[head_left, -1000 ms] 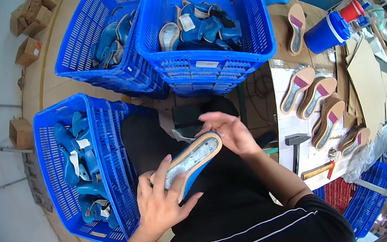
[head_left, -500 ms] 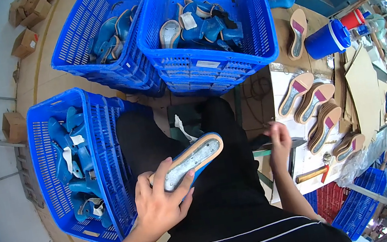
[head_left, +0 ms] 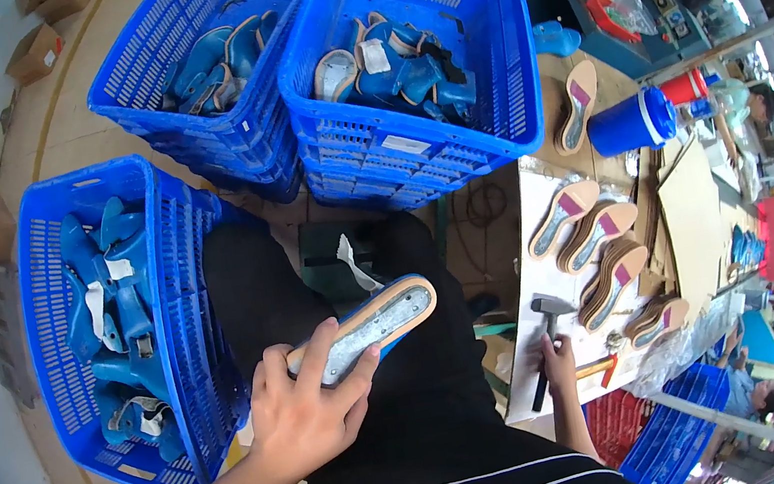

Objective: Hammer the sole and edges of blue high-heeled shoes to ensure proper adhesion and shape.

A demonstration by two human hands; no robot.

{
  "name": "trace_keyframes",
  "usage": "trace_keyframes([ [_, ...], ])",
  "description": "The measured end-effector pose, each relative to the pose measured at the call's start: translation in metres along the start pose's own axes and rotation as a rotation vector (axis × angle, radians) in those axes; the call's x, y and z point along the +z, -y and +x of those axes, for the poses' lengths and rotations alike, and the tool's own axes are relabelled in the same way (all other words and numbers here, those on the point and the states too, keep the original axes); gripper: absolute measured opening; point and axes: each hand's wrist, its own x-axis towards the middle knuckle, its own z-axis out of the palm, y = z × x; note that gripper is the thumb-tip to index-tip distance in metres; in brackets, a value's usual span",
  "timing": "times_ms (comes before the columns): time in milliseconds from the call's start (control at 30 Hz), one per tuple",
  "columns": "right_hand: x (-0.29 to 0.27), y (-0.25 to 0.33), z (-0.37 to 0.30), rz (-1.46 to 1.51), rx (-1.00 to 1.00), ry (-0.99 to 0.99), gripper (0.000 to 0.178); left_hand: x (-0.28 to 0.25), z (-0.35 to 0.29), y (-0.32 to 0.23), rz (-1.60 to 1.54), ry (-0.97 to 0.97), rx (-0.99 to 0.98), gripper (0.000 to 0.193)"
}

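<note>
My left hand [head_left: 301,413] grips a blue shoe last with its sole side turned up. A tan-edged insole with a grey metallic-looking middle [head_left: 379,329] lies on that face, dotted with small marks like nail heads. The last is held above my lap, toe end pointing right and away. Over the white-topped table on the right, my right hand [head_left: 558,364] is closed round the dark handle of a hammer [head_left: 549,305]. Its grey head points away from me. Beside that hand lies a second hammer [head_left: 594,368] with a wooden handle and a red head.
Stacked insoles [head_left: 612,275] stand in rows on the table, near a blue jug [head_left: 629,122] and cardboard sheets [head_left: 687,184]. Blue crates hold blue lasts: one at left [head_left: 180,325], two stacks ahead [head_left: 408,152]. Other people are at far right.
My right hand, blurred and higher before, has come nearer to me and now shows on the hammer over the table. My left hand keeps the same hold; the whole view has shifted slightly.
</note>
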Motion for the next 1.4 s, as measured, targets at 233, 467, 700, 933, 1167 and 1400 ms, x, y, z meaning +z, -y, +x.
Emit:
trace_keyframes([
  [233, 0.008, 0.086, -0.043, 0.812, 0.417, 0.486, 0.023, -0.008, -0.001, 0.003, -0.070, -0.066, -0.040, 0.050],
  [467, 0.048, 0.220, -0.141, -0.153, -0.796, 0.327, 0.020, -0.005, -0.006, 0.004, -0.065, -0.078, -0.012, 0.055],
  [700, 0.054, 0.265, -0.175, -0.373, -0.861, 0.567, 0.023, -0.006, -0.006, 0.003, -0.072, -0.090, -0.015, 0.053],
  [933, 0.027, 0.263, -0.174, -0.344, -1.116, 0.318, 0.040, -0.005, -0.010, 0.005, -0.052, -0.099, -0.015, 0.054],
  [1167, 0.007, 0.269, -0.193, 0.132, -1.061, 0.485, 0.033, -0.005, -0.011, 0.006, -0.096, -0.098, -0.021, 0.051],
  [1400, 0.052, 0.281, -0.171, -0.655, -1.078, 0.403, 0.026, -0.004, -0.008, 0.004, -0.085, -0.081, -0.030, 0.052],
])
